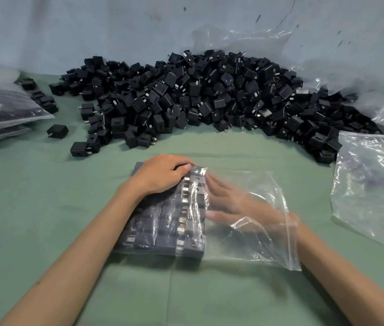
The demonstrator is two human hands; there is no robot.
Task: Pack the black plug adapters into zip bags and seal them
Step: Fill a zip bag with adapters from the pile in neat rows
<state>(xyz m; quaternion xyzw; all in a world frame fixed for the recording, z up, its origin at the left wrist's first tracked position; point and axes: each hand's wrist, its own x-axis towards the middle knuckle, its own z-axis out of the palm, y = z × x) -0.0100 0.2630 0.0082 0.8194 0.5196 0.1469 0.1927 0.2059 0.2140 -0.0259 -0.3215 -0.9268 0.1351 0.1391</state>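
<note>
The left hand [162, 177] curls its fingers over black plastic plug adapters [162, 234] in a clear plastic zip bag [257, 245]; just beside them, the right hand [231, 203] inside shows spread, blurred fingers.

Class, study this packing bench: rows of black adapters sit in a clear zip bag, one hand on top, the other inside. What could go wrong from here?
The right hand, inside the zip bag, may knock the packed adapters out of their rows as it pushes or withdraws; only the left hand steadies them.
Their metal prongs face the thin film and might puncture it.
The bag is not yet sealed; adapters may slide out.
</note>
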